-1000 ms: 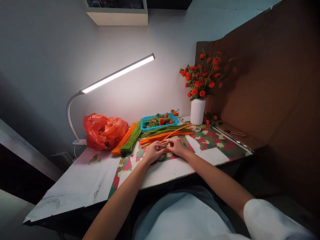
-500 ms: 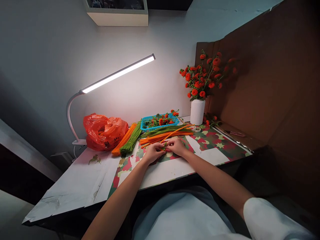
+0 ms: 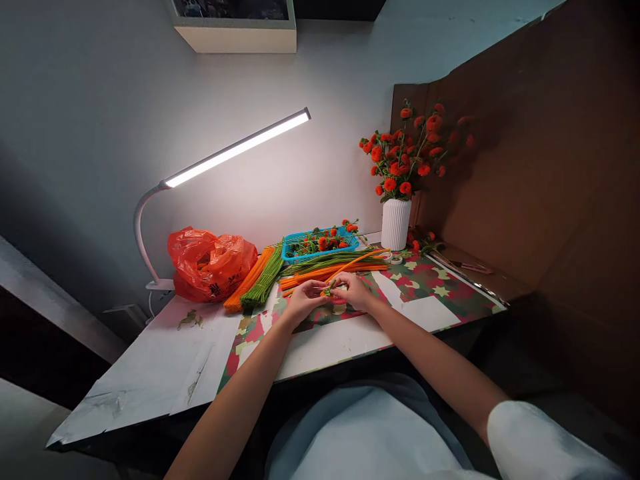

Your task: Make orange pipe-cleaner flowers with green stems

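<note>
Since the earlier frames the left hand has lifted slightly and its fingers have straightened a little, so that the small green piece shows more plainly between the two hands. Nearest are the pale clothing and a white sleeve on the right arm, with both forearms reaching over the front edge of the table. The left hand's thumb and fingers are nearly closed on the small green piece, and the right hand pinches at its other side; the piece's exact shape is too small to tell. It is held above the camouflage-patterned covering, in front of the loose orange stems. Some green scraps lie on the white area at the left. Beyond the hands, green stems lie behind the orange ones, and an orange bundle and a green bundle lie side by side, next to a red plastic bag. Behind the stems is a blue basket holding orange-red flowers and greenery. To its right a white ribbed vase stands upright with tall orange-red flowers, brown cardboard beside it. A lit lamp slants before the wall, below a shelf.
</note>
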Available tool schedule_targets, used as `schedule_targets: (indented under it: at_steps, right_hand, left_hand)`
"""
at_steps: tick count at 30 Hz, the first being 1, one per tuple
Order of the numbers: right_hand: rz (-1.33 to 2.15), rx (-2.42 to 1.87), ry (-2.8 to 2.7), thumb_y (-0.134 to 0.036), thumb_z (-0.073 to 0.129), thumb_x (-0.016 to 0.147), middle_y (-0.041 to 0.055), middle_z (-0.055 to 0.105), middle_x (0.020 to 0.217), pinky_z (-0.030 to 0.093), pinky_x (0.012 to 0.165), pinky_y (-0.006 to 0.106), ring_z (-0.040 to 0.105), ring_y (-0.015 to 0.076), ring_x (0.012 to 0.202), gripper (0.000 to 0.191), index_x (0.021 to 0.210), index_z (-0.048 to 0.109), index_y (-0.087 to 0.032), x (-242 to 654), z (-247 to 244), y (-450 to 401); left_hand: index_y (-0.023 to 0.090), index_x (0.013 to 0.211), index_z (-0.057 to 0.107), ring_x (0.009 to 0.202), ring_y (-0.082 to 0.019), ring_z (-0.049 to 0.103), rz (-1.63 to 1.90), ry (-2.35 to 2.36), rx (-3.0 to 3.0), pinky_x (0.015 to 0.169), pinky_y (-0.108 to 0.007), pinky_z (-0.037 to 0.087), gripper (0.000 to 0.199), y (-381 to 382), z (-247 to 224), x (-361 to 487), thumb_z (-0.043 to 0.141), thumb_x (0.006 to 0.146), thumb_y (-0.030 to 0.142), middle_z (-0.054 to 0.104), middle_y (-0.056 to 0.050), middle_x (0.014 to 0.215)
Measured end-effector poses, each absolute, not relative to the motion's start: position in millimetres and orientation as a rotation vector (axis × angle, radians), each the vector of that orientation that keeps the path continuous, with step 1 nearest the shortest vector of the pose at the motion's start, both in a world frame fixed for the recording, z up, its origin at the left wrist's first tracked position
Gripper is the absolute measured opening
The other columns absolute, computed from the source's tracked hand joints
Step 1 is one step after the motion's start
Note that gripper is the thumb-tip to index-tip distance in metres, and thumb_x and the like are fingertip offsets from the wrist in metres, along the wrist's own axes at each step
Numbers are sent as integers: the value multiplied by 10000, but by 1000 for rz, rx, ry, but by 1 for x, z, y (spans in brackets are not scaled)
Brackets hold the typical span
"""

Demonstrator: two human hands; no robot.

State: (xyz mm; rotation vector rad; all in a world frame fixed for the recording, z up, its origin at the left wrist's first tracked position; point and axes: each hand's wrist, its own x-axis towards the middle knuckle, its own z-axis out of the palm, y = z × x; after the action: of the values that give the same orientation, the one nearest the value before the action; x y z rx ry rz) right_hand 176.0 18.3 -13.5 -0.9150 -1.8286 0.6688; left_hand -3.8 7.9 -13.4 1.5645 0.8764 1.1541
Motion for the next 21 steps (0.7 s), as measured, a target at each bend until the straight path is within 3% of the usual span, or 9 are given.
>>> schedule_targets:
  at_steps: [9, 13, 18, 21]
  right_hand:
    - [1085, -864, -1659, -512, 640, 692, -19, 533, 646, 384, 582, 249, 481, 117, 609, 356, 655, 550, -170, 179, -4, 14]
    - [1084, -793, -1645, -530, 653, 682, -9, 551, 677, 411, 615, 258, 510, 127, 640, 374, 680, 548, -171, 176, -3, 10]
    - [983, -816, -1541, -489, 646, 690, -6, 553, 684, 435, 627, 264, 525, 132, 648, 329, 710, 529, -183, 167, -8, 11]
    - [937, -820, -1489, -469, 634, 694, 0, 558, 682, 439, 623, 273, 524, 139, 648, 304, 706, 523, -185, 164, -13, 14]
  left_hand:
    - [165, 818, 564, 722, -121, 646, 1185, 845, 1362, 705, -274, 543, 396, 1, -3, 0, 764, 635, 454, 681, -39, 934]
    - [164, 817, 560, 604, -93, 621, 1134, 828, 1227, 638, -250, 549, 428, 3, -4, -1, 778, 617, 474, 651, -9, 794]
    - [172, 828, 592, 683, -143, 666, 1084, 833, 1124, 641, -259, 562, 308, 7, -11, 0, 751, 693, 399, 649, -20, 768]
    - [167, 835, 614, 696, -133, 665, 1148, 816, 1084, 699, -270, 560, 316, 6, -13, 2, 777, 662, 375, 660, -13, 787]
